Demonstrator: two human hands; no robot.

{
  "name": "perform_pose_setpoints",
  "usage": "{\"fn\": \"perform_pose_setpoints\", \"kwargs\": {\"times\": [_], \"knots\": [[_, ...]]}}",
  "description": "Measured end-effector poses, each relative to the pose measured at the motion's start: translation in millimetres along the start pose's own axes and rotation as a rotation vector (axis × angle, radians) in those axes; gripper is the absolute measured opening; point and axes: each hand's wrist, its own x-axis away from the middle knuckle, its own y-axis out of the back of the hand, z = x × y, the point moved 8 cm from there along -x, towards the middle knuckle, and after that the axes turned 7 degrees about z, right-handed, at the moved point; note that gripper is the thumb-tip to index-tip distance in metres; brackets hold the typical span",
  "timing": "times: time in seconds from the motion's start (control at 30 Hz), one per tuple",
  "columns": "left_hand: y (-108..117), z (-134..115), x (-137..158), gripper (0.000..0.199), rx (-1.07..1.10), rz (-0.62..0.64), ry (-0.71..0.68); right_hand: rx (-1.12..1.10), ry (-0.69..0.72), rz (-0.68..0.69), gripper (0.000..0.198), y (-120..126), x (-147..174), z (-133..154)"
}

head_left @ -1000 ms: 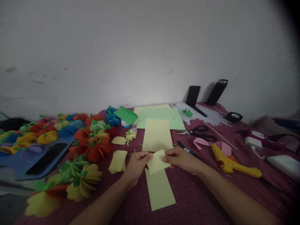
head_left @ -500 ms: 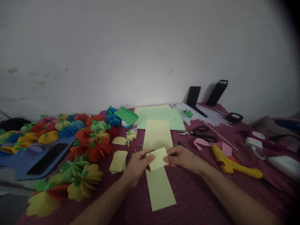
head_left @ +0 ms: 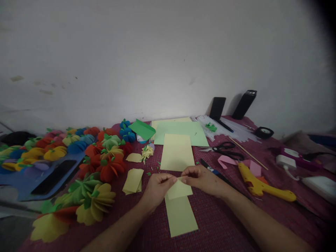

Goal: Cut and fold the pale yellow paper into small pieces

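Note:
Between both hands is a small pale yellow paper piece [head_left: 180, 190], pinched along its far edge. My left hand [head_left: 159, 189] has thumb and fingers closed on its upper left part. Close beside it, my right hand [head_left: 201, 179] pinches the same edge from the right. Beneath lies a longer pale yellow paper strip [head_left: 181, 217], its far end covered by the held piece. Beyond the hands rests a larger yellow sheet [head_left: 177, 152]. To the left of my left hand sits a stack of yellow paper cards [head_left: 133, 181].
Colourful paper pumpkins [head_left: 105, 164] crowd the left side, by a dark phone [head_left: 54, 177]. A green sheet [head_left: 196, 134] lies at the back. On the right are scissors [head_left: 227, 149], a cutter knife [head_left: 217, 172], a yellow glue gun [head_left: 262, 185] and a black bottle [head_left: 244, 105].
The small paper has turned and tipped down toward me. Both hands have come closer together, shifting from its sides to its far edge.

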Motion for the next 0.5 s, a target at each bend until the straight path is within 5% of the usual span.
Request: {"fn": "perform_pose_setpoints", "kwargs": {"times": [0.5], "knots": [[-15.9, 0.3, 2.1, 0.023, -0.127, 0.124, 0.007, 0.206, 0.047, 0.027, 0.018, -7.4, 1.1, 2.6]]}}
